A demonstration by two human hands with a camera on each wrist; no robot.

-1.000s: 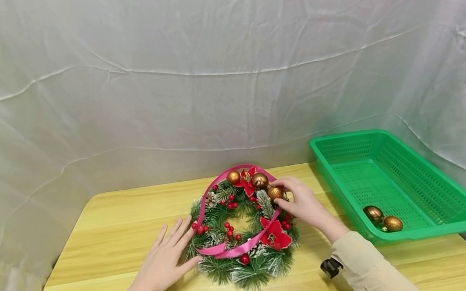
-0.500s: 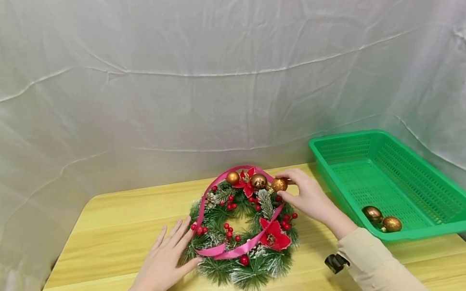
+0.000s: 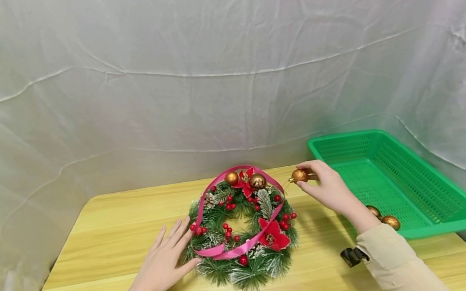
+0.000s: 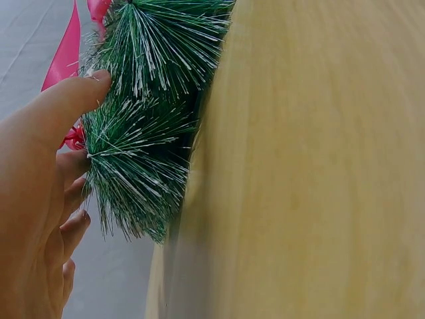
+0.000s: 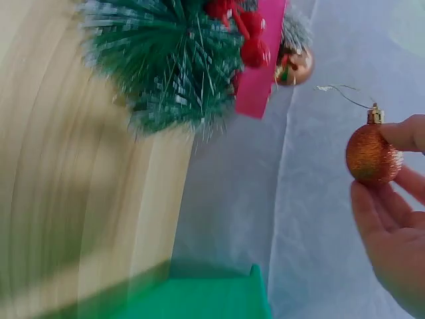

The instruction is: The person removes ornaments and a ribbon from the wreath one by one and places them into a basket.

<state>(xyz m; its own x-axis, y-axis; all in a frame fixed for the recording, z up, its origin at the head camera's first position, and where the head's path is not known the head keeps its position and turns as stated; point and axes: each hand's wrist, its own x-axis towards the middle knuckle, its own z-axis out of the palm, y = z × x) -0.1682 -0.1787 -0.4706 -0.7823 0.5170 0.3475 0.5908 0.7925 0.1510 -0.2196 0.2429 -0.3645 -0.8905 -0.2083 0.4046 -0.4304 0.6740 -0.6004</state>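
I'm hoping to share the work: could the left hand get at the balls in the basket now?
Probably not directly: in the head view, the wreath and right forearm lie between the left hand and those balls.

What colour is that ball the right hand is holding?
The ball is a glittery copper-orange, seen best in the right wrist view.

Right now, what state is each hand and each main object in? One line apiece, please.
Left hand: fingers extended, touching the wreath
Right hand: pinching a glittery bauble
Pinched glittery bauble: clear of the wreath
Wreath: lying flat on the table, decorated
Pink ribbon: draped over the wreath
Green basket: upright, open-topped, holding two baubles
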